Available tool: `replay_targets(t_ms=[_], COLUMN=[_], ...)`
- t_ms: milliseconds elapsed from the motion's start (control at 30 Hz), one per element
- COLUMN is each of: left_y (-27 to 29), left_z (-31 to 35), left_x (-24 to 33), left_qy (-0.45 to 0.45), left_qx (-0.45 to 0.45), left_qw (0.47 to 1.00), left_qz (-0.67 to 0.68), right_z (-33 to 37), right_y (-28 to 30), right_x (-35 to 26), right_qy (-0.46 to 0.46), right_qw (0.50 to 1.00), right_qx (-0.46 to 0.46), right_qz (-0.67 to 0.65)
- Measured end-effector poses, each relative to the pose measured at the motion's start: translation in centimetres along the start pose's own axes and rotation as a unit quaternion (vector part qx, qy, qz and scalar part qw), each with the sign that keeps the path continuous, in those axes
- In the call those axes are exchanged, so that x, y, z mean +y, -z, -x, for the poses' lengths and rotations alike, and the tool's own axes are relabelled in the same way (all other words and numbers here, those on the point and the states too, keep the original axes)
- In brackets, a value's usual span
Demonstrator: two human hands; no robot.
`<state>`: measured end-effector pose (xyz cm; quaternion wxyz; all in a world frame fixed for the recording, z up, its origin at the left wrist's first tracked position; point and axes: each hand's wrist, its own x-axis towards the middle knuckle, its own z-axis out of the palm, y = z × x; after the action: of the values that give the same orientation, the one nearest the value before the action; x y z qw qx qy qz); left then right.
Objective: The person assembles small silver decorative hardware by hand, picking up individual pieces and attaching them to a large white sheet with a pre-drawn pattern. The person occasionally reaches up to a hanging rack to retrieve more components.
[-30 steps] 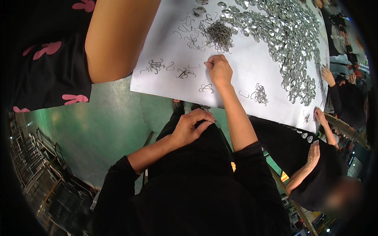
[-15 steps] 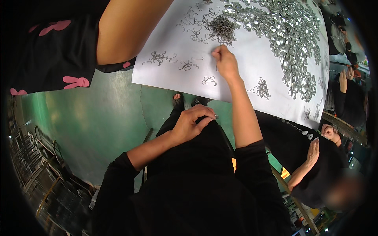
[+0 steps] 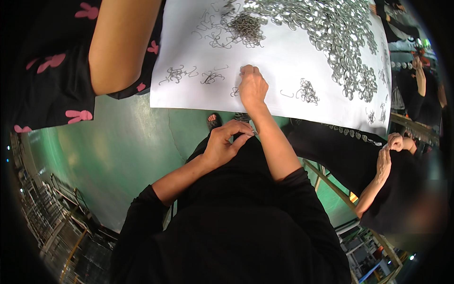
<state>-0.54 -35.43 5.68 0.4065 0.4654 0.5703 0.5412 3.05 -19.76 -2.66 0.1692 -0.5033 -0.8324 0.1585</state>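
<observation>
Low over my lap, my left hand is closed, thumb and fingers pinching a small shiny metal piece. My right hand rests on the white tabletop near its front edge, fingers curled together; what they hold, if anything, is hidden. Beside it lie a few thin wire hooks, partly covered by the hand. Beyond its fingertips is a dense pile of dark wire hooks. Smaller hook clusters lie to the left and right.
A large heap of shiny oval metal pieces covers the far right of the table. At the upper left another person's bare arm reaches across. To the right, a co-worker's hands hold a strand of metal pieces.
My right hand has drawn a little toward me, away from the hook pile, partly covering the few hooks near the edge. My left hand keeps its pinch. The view has shifted slightly.
</observation>
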Motion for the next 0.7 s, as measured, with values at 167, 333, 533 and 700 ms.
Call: replay_targets(t_ms=[167,333,533,700], left_y=[-0.4,-0.8,-0.5,-0.1], left_z=[-0.5,-0.7,-1.3,-1.5], left_x=[-0.8,-0.9,-0.6,-0.6], left_qy=[0.001,0.011,-0.003,0.000], left_qx=[-0.021,-0.028,-0.052,-0.048], left_qw=[1.000,1.000,0.999,0.999], left_qz=[0.009,0.005,-0.014,-0.019], right_z=[-0.1,-0.8,-0.6,-1.0], right_y=[-0.1,3.7,9.8,9.4], right_x=[0.9,4.4,16.6,11.3], right_qy=[-0.002,-0.106,-0.091,0.076], right_qw=[0.999,0.979,0.994,0.996], right_qx=[-0.024,-0.007,0.054,0.031], right_qz=[-0.044,-0.173,0.040,0.029])
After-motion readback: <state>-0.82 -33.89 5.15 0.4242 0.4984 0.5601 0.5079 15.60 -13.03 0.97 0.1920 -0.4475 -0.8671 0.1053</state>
